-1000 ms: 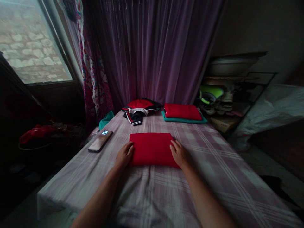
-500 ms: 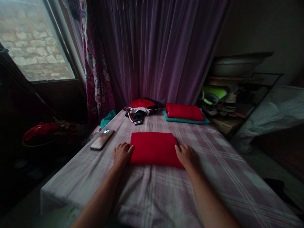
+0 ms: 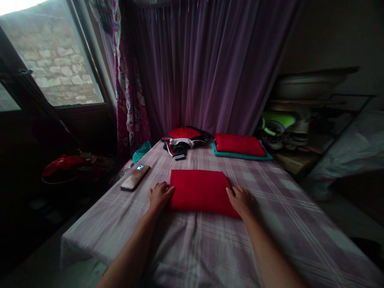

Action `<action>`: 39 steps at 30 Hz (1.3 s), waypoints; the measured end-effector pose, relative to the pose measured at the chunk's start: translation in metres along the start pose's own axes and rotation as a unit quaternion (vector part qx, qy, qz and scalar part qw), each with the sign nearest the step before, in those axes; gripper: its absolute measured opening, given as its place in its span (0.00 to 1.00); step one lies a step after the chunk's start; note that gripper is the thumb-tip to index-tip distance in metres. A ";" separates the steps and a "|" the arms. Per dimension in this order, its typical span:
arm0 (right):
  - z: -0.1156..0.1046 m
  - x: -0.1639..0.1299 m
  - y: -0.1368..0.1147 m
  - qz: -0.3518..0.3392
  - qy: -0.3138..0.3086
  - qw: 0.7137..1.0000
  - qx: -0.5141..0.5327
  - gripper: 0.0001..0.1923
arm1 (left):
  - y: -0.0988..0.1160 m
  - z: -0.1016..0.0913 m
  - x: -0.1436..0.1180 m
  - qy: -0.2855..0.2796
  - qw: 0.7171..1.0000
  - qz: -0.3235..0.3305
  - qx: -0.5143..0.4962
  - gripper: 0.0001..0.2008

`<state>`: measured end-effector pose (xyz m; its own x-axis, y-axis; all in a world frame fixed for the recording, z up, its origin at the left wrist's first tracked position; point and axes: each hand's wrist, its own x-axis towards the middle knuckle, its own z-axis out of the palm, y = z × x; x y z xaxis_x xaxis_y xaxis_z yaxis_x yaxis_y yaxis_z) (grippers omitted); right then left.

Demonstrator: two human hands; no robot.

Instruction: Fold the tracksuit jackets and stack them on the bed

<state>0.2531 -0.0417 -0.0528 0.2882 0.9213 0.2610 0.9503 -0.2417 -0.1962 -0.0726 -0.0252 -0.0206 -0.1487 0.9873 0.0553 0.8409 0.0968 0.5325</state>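
A folded red cloth (image 3: 199,191), likely a garment, lies flat on the bed-like surface in front of me. At its left edge is my left hand (image 3: 159,195), the thumb touching the cloth and the other fingers spread outside it. My right hand (image 3: 240,199) rests against the right edge in much the same way, thumb on the cloth, fingers apart. Neither hand is wrapped round the cloth.
A phone (image 3: 135,178) lies to the left on the checked sheet (image 3: 282,224). Farther back are a crumpled red, black and white garment (image 3: 183,140) and another folded red cloth (image 3: 240,145) on a teal one (image 3: 246,156). A shoe rack (image 3: 292,148) stands right.
The view has shifted slightly, so everything appears a little farther right and lower. Both hands stay at the sides of the red cloth, which looks unchanged.
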 end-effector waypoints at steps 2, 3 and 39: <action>0.001 0.000 0.000 -0.007 0.008 1.000 0.010 0.21 | 0.000 0.002 0.001 0.004 1.000 -0.002 -0.014 0.15; 0.002 0.000 0.000 -0.008 0.008 1.000 0.013 0.21 | 0.001 0.004 0.001 0.008 1.000 -0.005 -0.020 0.15; -0.012 -0.004 -0.007 -0.015 0.005 0.973 0.231 0.20 | 0.010 0.017 -0.006 0.089 0.975 0.046 -0.197 0.16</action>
<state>0.2471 -0.0474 -0.0412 0.2650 0.9221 0.2819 0.8041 -0.0499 -0.5924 -0.0546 -0.0285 -0.0303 -0.1992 0.9488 0.2452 0.5947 -0.0818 0.7998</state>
